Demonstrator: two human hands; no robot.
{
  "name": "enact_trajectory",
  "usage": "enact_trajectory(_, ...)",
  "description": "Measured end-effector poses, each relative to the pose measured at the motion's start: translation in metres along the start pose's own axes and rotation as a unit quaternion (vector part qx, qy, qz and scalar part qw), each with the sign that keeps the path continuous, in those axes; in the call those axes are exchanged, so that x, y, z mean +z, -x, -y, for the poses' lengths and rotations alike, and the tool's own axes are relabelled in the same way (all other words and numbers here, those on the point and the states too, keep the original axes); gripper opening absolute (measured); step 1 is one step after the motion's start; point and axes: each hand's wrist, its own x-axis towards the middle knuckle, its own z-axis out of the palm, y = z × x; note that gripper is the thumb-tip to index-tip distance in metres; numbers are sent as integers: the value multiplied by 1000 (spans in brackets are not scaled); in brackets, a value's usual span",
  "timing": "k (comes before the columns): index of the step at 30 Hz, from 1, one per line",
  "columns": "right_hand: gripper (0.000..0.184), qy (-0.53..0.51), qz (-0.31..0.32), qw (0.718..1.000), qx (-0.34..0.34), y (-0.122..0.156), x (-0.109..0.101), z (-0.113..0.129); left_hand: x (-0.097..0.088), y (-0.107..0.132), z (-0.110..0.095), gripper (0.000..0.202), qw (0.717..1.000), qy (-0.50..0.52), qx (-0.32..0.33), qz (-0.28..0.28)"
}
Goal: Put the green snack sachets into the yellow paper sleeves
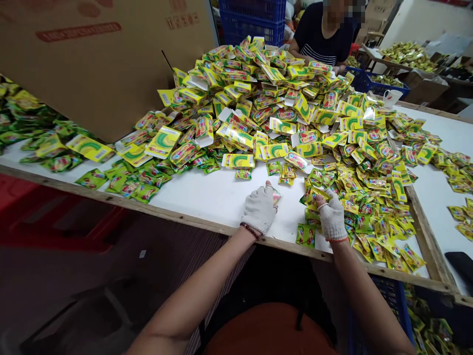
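Just past the wooden table edge (207, 223), the gloved left hand (259, 209) is curled shut around one sachet (275, 196). The gloved right hand (331, 219) pinches into the loose sachets (369, 217), which spread to that near edge. Bare white tabletop (207, 190) lies open left of the hands; beyond it rises the heap of yellow cartons (258, 93), with another person (320, 34) at the far side.

Yellow-green sachets (364, 197), white gloves (259, 209), white table (221, 195).

Sachet (276, 195) mostly hidden under left hand (259, 209); its print too small to read; co-worker's hands behind pile (266, 93).
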Motion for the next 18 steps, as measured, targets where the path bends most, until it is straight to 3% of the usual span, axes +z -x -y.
enact_trajectory(6,38,70,20,995,-65,1,3,-4,10,13,4,56,987,62,145,4)
enact_trajectory(9,36,105,44,990,-78,3,6,-7,12,19,3,44,986,74,151,-10)
enact_trajectory(13,31,167,93,979,-70,5,6,-8,15,22,4,49,984,113,137,-23)
enact_trajectory(18,23,181,205,961,-39,-2,-3,-4,17,24,6,48,975,141,170,-35)
